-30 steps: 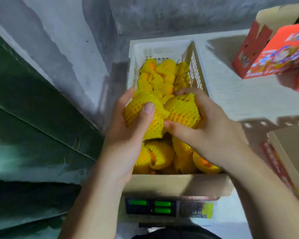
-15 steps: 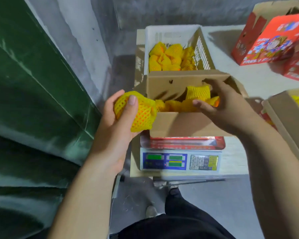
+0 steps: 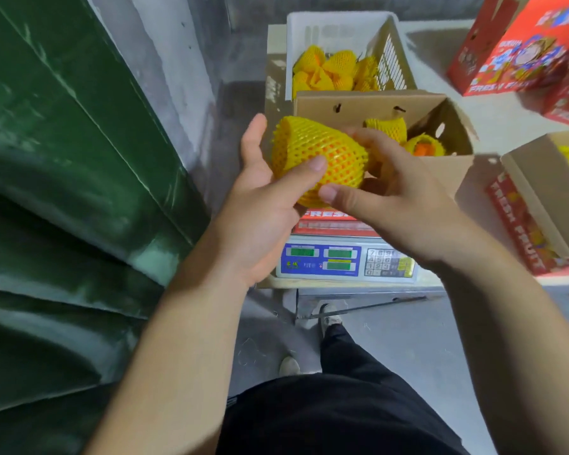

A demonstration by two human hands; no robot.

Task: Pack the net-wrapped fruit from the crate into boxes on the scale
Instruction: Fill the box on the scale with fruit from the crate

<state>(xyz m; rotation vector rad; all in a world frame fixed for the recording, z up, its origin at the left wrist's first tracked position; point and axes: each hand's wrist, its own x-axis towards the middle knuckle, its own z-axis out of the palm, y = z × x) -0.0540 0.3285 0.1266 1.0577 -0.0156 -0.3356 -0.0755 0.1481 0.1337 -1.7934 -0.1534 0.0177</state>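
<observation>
Two bare arms reach up from the bottom of the frame and meet in the middle. The left hand (image 3: 260, 192) is turned palm up, like a little cup. Its thumb bends over the front of a fruit in yellow net (image 3: 319, 159), and its first finger sticks up straight along the fruit's left side. So this hand grips the fruit from below.

The right hand (image 3: 395, 198) comes in from the lower right. Its thumb presses on the bottom of the same fruit, and its fingers curl round the right side. Both hands hold this one fruit together. The fruit is in the air, in front of the near left corner of the box.

The brown cardboard box (image 3: 447, 165) is open and sits on the scale (image 3: 345, 261), just below the middle of the frame. More netted fruit (image 3: 388, 128) lies inside the box, to the right of the hands.

The white crate (image 3: 391, 54) is at the top middle, right behind the box. It has a pile of yellow wrapped fruit (image 3: 326, 73) in it.

A red box (image 3: 519, 50) is at the upper right. Another open box (image 3: 539, 205) is at the right edge. A green sheet (image 3: 63, 159) fills the left side.
</observation>
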